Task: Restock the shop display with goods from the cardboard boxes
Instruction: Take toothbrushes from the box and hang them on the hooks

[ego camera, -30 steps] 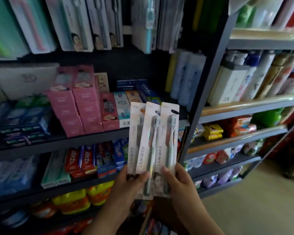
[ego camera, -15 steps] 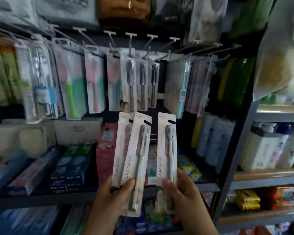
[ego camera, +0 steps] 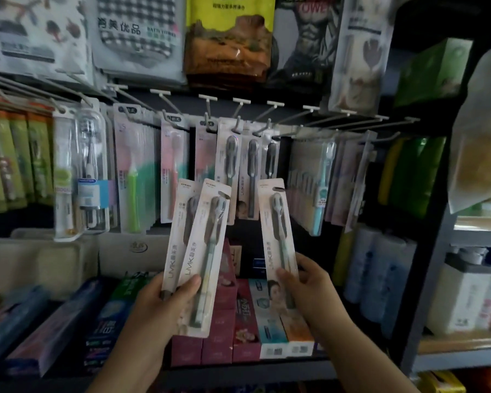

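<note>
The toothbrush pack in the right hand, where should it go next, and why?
Probably up onto a hook. The right hand pinches one toothbrush pack apart from the two packs gripped by the left hand. Its hang hole points up, just below the hooks carrying similar grey-brush packs, so lifting it there seems the next step.

Dim shop; dark metal shelving (ego camera: 425, 268), peg hooks (ego camera: 270, 109).
</note>
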